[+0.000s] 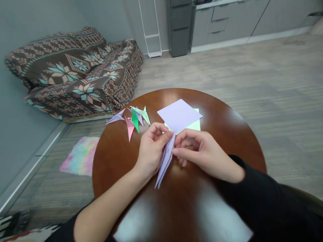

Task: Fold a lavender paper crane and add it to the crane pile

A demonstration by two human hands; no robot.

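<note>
Holding folded lilac paper [166,161]

A home: sofa [83,74], kitchen cabinets [234,23]

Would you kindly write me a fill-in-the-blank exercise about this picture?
Folded lavender paper is between the left hand and the ____ hand.
The flat lavender paper sheet lies on ____ of the pale green paper sheet.
In the picture, the bright green folded paper figure lies to their ____.
The fluffy pastel rug lies on the ____.

Missing words: right; top; left; floor.
</note>
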